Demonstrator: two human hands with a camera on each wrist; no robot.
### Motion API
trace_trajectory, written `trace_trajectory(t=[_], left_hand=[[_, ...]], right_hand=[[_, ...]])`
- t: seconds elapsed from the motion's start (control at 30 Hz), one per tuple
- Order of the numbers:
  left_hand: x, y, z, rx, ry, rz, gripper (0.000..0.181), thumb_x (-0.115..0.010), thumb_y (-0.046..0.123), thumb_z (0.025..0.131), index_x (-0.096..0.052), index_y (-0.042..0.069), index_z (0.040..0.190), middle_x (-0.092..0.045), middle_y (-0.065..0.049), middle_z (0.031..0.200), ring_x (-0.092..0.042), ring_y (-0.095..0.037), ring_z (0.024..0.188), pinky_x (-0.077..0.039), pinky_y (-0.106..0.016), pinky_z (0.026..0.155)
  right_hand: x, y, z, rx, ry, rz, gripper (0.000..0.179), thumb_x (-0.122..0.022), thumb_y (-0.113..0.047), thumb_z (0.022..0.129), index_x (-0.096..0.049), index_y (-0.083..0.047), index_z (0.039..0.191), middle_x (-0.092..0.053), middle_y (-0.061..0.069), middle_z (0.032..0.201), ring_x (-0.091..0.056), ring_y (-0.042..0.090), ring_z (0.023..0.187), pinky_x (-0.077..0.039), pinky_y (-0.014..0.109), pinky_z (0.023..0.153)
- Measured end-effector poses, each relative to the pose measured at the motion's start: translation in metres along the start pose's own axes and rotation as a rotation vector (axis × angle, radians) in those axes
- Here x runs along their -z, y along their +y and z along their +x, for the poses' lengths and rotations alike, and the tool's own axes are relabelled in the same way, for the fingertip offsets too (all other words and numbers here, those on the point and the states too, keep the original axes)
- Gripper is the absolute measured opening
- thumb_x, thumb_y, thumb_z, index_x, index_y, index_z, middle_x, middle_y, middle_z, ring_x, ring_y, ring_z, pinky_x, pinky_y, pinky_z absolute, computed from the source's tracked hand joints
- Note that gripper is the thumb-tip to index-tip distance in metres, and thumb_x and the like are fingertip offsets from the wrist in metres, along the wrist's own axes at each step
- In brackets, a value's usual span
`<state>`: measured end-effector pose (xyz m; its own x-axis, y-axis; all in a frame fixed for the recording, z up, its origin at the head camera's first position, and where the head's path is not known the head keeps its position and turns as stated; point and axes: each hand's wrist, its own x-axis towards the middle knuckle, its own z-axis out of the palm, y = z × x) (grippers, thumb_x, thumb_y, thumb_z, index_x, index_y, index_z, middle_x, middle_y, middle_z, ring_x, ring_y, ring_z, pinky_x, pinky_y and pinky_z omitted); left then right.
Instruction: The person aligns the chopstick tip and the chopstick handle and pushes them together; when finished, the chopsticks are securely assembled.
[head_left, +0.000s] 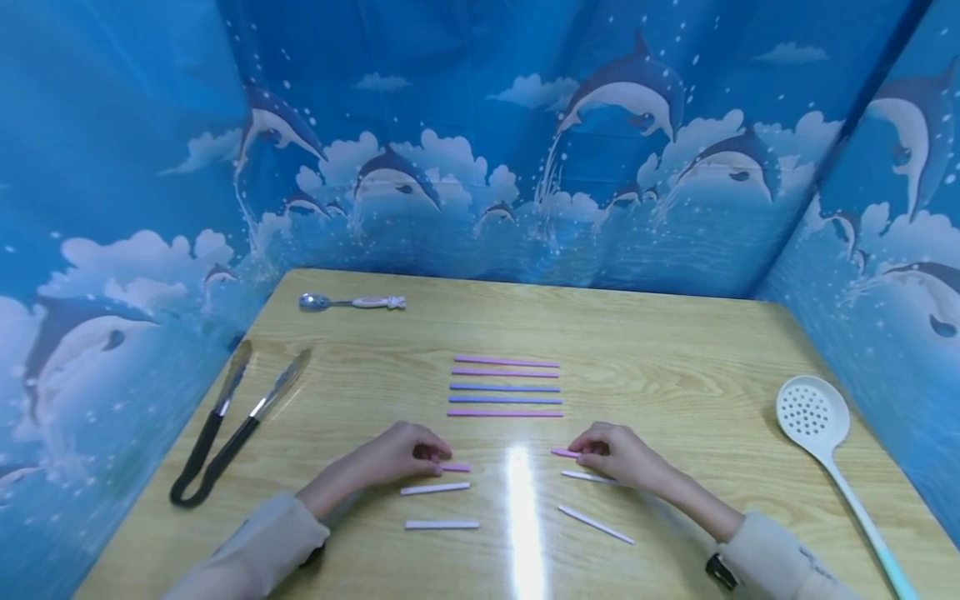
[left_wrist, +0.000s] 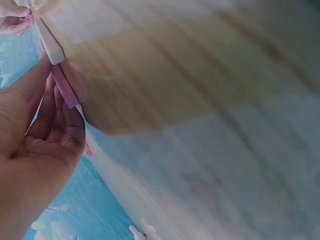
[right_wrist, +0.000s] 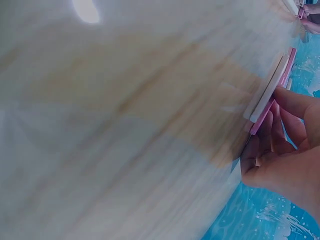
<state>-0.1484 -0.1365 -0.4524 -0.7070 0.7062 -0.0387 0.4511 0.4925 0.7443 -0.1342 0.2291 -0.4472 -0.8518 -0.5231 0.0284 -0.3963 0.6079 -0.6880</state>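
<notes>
My left hand (head_left: 401,457) pinches a short pink stick (head_left: 455,467) between thumb and fingers, low over the wooden table. In the left wrist view, that pink stick (left_wrist: 65,87) runs between the thumb and the curled fingers. On the other side, my right hand (head_left: 618,454) pinches another pink stick (head_left: 565,453) near the tabletop; the right wrist view shows this pink stick (right_wrist: 262,120) beside a white stick. White sticks lie nearer me: an upper left one (head_left: 435,489), a lower left one (head_left: 442,525), an upper right one (head_left: 588,477) and a slanted one (head_left: 596,525).
Beyond the hands, several long sticks lie in parallel, pink (head_left: 506,413) and blue (head_left: 505,400). Black-handled tongs (head_left: 217,450) lie spread at the left, a spoon (head_left: 352,302) at the back left, a white skimmer (head_left: 813,417) at the right. Dolphin-print curtains (head_left: 480,142) border the table (head_left: 675,350).
</notes>
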Motion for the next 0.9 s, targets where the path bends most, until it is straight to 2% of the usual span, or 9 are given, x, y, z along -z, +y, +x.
trace_trajectory(t=[0.23,0.47,0.6,0.9], left_hand=[[0.0,0.002,0.003,-0.029,0.044,0.048,0.019,-0.07,0.011,0.084,-0.071,0.001,0.1,-0.069,-0.004,0.088,-0.061,-0.008,0.08,-0.052,-0.02,0.073],[0.0,0.006,0.01,-0.059,0.111,0.035,0.017,-0.066,0.011,0.088,-0.072,0.003,0.101,-0.069,-0.003,0.092,-0.062,-0.011,0.084,-0.052,-0.024,0.077],[-0.001,0.01,0.014,-0.08,0.129,0.04,0.016,-0.066,0.01,0.088,-0.072,0.004,0.101,-0.069,-0.003,0.093,-0.062,-0.011,0.085,-0.052,-0.023,0.078],[-0.005,0.02,0.024,-0.122,0.151,0.035,0.014,-0.065,0.006,0.088,-0.07,0.002,0.1,-0.07,-0.007,0.096,-0.064,-0.014,0.087,-0.052,-0.021,0.078]], right_hand=[[0.001,-0.004,0.002,-0.026,0.025,-0.021,0.015,-0.07,-0.008,0.083,-0.071,-0.002,0.097,-0.061,-0.006,0.078,-0.05,0.0,0.069,-0.045,0.019,0.06],[-0.002,-0.014,0.01,0.017,0.058,-0.019,0.014,-0.069,-0.008,0.085,-0.071,-0.003,0.097,-0.063,-0.004,0.08,-0.052,0.002,0.072,-0.048,0.02,0.063],[-0.008,-0.02,0.016,0.058,0.069,0.015,0.012,-0.069,-0.007,0.085,-0.072,-0.002,0.095,-0.065,-0.002,0.081,-0.055,0.003,0.073,-0.05,0.021,0.065],[-0.02,-0.034,0.027,0.073,0.031,0.098,0.013,-0.068,-0.006,0.084,-0.07,-0.001,0.096,-0.065,0.001,0.082,-0.057,0.004,0.075,-0.053,0.021,0.068]])
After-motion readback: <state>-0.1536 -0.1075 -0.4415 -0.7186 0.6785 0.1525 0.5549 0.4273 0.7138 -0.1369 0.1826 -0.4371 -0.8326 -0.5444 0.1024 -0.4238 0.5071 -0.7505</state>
